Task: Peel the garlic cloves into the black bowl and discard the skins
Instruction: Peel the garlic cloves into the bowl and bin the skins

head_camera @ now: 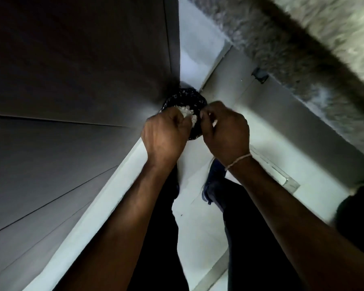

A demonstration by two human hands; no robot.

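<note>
Both bare forearms reach forward and down from the lower edge of the view, converging toward the middle. The left hand (166, 135) shows its back to the camera, knuckles up, fingers (182, 120) curled under around a clump of pale papery skins (188, 113). The right hand (226, 131) sits just beside it, also back up, its fingers bent inward and apparently pinching a small pale scrap (214, 122), though blur makes that uncertain. A thin light thread bracelet (237, 161) circles the right wrist. The two hands are close but not touching.
</note>
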